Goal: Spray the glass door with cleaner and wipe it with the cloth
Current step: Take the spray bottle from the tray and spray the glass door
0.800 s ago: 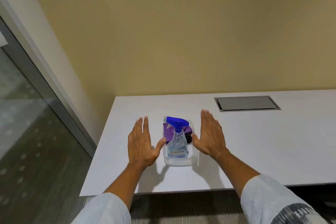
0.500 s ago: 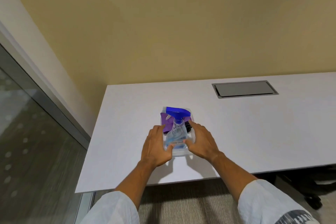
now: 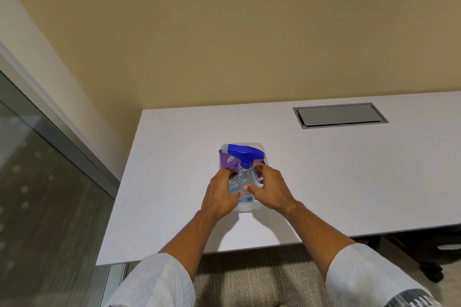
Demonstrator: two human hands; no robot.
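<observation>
Spray bottle (image 3: 243, 182) sits upright in a clear plastic tub (image 3: 259, 147) near the front edge of the white tabletop (image 3: 349, 182), and we have both hands on it. Fingers (image 3: 259, 169) of our right hand (image 3: 270, 189) curl round the bottle's right side with the thumb across its front; our left hand (image 3: 219, 194) wraps the left side, thumb touching the lower body, so both look closed on the bottle, though we cannot tell how firm the hold is. Blue trigger head (image 3: 245, 153) points left, above the hands. Purple cloth (image 3: 228, 162) lies bunched in the tub behind the bottle, untouched. Glass door (image 3: 37, 207) stands to our left, well apart from the tub, past the tabletop's left edge. A grey cable hatch (image 3: 339, 115) is set into the tabletop far right. Progress, as we judge it: only the pickup is starting; bottle not lifted clear, nothing sprayed, nothing wiped, cloth still to fetch. Nearly the whole task is left.
</observation>
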